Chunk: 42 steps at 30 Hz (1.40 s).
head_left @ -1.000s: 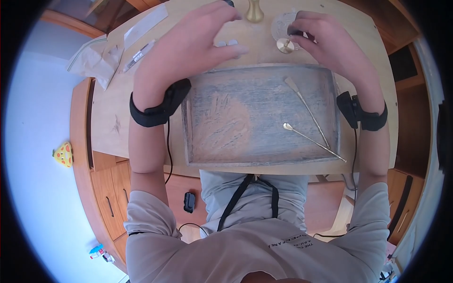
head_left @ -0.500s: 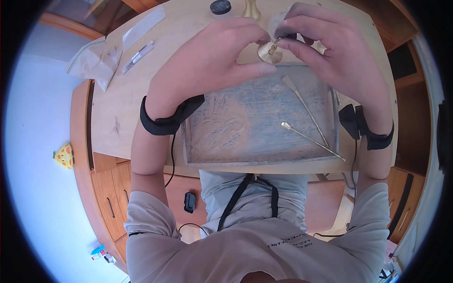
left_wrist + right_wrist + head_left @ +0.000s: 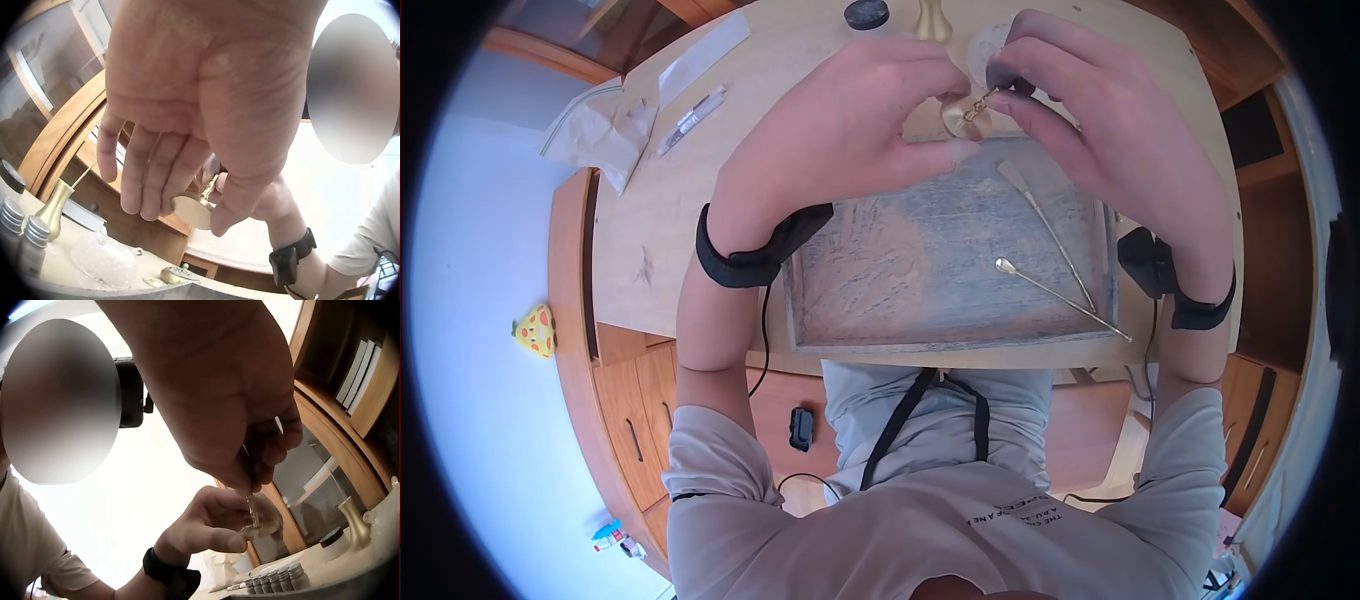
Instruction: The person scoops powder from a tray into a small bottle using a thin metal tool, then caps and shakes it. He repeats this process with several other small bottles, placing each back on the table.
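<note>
My right hand (image 3: 1090, 125) pinches the slender stem of a brass tamper (image 3: 958, 119) between thumb and fingers. The tamper's flat round disc (image 3: 192, 211) faces down and to the left. My left hand (image 3: 850, 110) holds the rim of that disc between its thumb and fingertips, and its other fingers stretch out loosely. Both hands are raised over the far edge of a weathered wooden tray (image 3: 960, 250). Brownish powder is spread over the tray's left half. A long brass spoon (image 3: 1055, 296) and a brass flat-ended tool (image 3: 1040, 220) lie on its right side.
Behind the hands stand a black-lidded jar (image 3: 867, 14), a brass vase (image 3: 934, 22) and a clear glass dish (image 3: 103, 259). Several silver-capped bottles (image 3: 275, 579) line up nearby. A small brass lidded piece (image 3: 180, 275) sits beyond the tray. A plastic bag (image 3: 605, 125) and a marker (image 3: 692, 120) lie left.
The right hand has brought the brass tamper left, toward the body. The left hand has come away from the black-lidded jar and taken hold of the disc's rim.
</note>
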Tool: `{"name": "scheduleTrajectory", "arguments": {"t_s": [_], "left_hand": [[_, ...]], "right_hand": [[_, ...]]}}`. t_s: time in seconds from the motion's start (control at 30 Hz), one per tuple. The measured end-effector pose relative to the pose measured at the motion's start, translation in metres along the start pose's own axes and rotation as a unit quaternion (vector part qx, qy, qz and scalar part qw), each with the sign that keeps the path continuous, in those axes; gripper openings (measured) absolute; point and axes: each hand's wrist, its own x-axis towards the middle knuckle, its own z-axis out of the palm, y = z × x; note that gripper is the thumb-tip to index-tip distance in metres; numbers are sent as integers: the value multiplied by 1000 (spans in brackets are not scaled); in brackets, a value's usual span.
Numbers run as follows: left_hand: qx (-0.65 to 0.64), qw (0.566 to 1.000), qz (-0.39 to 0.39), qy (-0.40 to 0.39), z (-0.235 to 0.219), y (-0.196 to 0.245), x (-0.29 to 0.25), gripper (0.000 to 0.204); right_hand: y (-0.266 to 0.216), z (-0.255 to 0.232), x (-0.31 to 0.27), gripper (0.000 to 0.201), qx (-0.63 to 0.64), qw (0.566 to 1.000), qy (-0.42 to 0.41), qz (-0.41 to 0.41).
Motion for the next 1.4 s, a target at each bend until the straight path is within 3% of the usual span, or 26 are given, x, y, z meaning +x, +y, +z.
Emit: {"name": "scheduleTrajectory", "arguments": {"t_s": [0.37,0.67,0.77,0.97,1.07,1.17,1.27,1.4], "left_hand": [[9,1000,-7,-9,-2,5,-1,32],[30,1000,-4,-2,-6,8,-3,33],[39,999,-15,-12,-8,10,-4,34],[49,999,-19,-5,-10,10,-4,36],[53,998,-25,-7,-11,9,-5,36],[48,999,-21,3,-12,11,-5,36],[56,998,-19,5,-13,11,-5,37],[62,997,-33,-12,-15,13,-5,37]], "right_hand": [[14,15,-13,17,-26,998,-24,-43],[12,13,-14,19,-36,996,-85,-4],[13,19,-11,21,-11,999,-27,-36],[15,20,-12,20,-39,997,-66,-5],[16,23,-10,21,-17,999,-24,-37],[16,20,-10,23,-20,997,-70,-15],[14,23,-10,23,20,999,-32,5],[19,23,-9,23,-4,998,-59,-31]]}}
